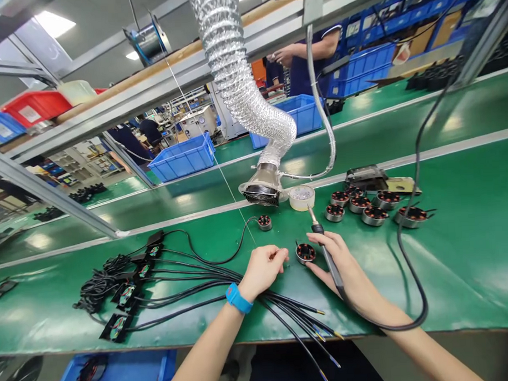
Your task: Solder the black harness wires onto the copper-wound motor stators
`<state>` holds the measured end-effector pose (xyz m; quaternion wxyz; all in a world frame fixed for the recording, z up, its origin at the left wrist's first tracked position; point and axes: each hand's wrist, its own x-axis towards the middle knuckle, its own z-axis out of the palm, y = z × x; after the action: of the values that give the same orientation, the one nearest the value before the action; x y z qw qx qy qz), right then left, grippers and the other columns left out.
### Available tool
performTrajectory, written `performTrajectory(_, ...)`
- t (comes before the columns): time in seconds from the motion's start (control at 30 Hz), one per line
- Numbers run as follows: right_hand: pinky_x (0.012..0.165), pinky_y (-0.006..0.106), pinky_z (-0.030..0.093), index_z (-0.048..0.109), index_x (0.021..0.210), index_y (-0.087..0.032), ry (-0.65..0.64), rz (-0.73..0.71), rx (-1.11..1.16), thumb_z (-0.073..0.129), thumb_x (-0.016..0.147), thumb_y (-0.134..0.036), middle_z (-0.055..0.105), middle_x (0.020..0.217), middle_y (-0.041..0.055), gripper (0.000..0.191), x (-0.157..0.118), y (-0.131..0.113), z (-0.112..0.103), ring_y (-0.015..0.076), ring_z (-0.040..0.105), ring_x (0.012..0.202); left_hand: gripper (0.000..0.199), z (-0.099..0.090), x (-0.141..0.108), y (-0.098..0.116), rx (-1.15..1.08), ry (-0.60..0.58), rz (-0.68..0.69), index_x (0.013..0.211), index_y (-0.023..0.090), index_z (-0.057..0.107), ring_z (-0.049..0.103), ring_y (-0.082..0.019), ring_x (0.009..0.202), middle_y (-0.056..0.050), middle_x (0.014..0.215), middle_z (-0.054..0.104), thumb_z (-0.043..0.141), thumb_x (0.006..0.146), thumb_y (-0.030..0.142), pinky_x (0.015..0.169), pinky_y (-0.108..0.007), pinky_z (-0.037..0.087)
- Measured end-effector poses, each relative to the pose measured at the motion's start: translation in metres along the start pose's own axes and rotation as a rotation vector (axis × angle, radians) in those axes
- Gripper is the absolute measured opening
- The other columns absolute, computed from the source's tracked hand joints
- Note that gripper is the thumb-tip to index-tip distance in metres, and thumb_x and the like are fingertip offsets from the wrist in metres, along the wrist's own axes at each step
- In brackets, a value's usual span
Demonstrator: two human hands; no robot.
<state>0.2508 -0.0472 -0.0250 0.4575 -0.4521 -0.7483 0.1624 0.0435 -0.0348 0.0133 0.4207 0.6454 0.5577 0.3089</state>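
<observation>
My left hand [265, 267], with a blue band on its wrist, is closed in a pinch. A thin solder wire [224, 177] runs down from a spool overhead into it. In my right hand [344, 265] lies a soldering iron [332, 268], its tip pointing up and away. The thumb and fingers of that hand also reach a motor stator [305, 253] with copper windings, which sits on the green bench between my hands. Several black cables [215, 283] pass under my left wrist, their stripped coloured ends [321, 335] near the front edge.
Circuit boards [126, 295] end the cables at left. Another stator [264, 222] lies below the fume duct [260, 187]. A small round tub [301, 198] stands beside it; several stators [375, 215] sit at right. The iron's cord [424, 301] loops by my right arm. People work behind.
</observation>
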Motion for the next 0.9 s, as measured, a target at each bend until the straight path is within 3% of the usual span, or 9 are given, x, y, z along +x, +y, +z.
performTrajectory(0.23,0.098,0.04,0.052,0.044,0.137,-0.029,0.024,0.024,0.117,0.062,0.089,-0.02,0.046,0.127,0.0083,0.052,0.004,0.003,0.014,0.0216,0.062,0.105,0.039,0.016,0.011,0.004,-0.024,0.065,0.023,0.072,0.015,0.064,0.047,-0.01,0.052,0.001,0.057,0.058,0.065,0.081,0.053,0.051,-0.023,0.033)
performTrajectory(0.43,0.099,0.04,0.05,0.042,0.138,-0.03,-0.021,0.018,0.174,0.059,0.088,-0.015,0.046,0.127,0.0076,0.055,0.002,-0.004,0.02,0.0206,0.06,0.105,0.028,0.011,0.013,0.001,0.026,0.094,0.021,0.065,0.017,0.058,0.047,-0.01,0.053,0.002,0.056,0.057,0.054,0.086,0.036,0.053,-0.023,0.033)
performTrajectory(0.57,0.096,0.037,0.051,0.043,0.136,-0.029,-0.016,0.037,0.199,0.06,0.086,-0.013,0.047,0.122,0.007,0.055,0.001,-0.011,0.022,0.0203,0.059,0.104,0.024,0.001,0.005,-0.002,-0.022,0.038,-0.002,0.065,0.016,0.058,0.049,-0.011,0.055,0.001,0.057,0.058,0.056,0.083,0.032,0.056,-0.023,0.035)
performTrajectory(0.77,0.093,0.036,0.053,0.042,0.137,-0.028,-0.044,0.039,0.248,0.056,0.085,-0.009,0.047,0.123,0.0078,0.057,-0.002,-0.013,0.031,0.0192,0.06,0.102,0.03,0.003,0.002,0.005,-0.332,-0.227,-0.073,0.074,0.013,0.064,0.037,-0.007,0.048,0.001,0.056,0.057,0.063,0.082,0.042,0.053,-0.022,0.029)
performTrajectory(0.83,0.093,0.036,0.053,0.042,0.136,-0.028,-0.043,0.037,0.261,0.055,0.085,-0.008,0.047,0.124,0.0081,0.057,-0.003,-0.013,0.032,0.0194,0.06,0.104,0.035,0.003,0.004,0.005,-0.317,-0.224,-0.081,0.072,0.013,0.065,0.036,-0.007,0.047,0.002,0.054,0.055,0.064,0.083,0.046,0.053,-0.023,0.028)
performTrajectory(0.9,0.095,0.038,0.053,0.042,0.136,-0.028,-0.038,0.034,0.26,0.056,0.085,-0.008,0.047,0.124,0.0086,0.057,-0.004,-0.014,0.031,0.0206,0.059,0.106,0.041,0.003,0.006,0.003,-0.243,-0.148,-0.061,0.069,0.013,0.065,0.038,-0.008,0.049,0.001,0.053,0.055,0.063,0.084,0.052,0.053,-0.023,0.028)
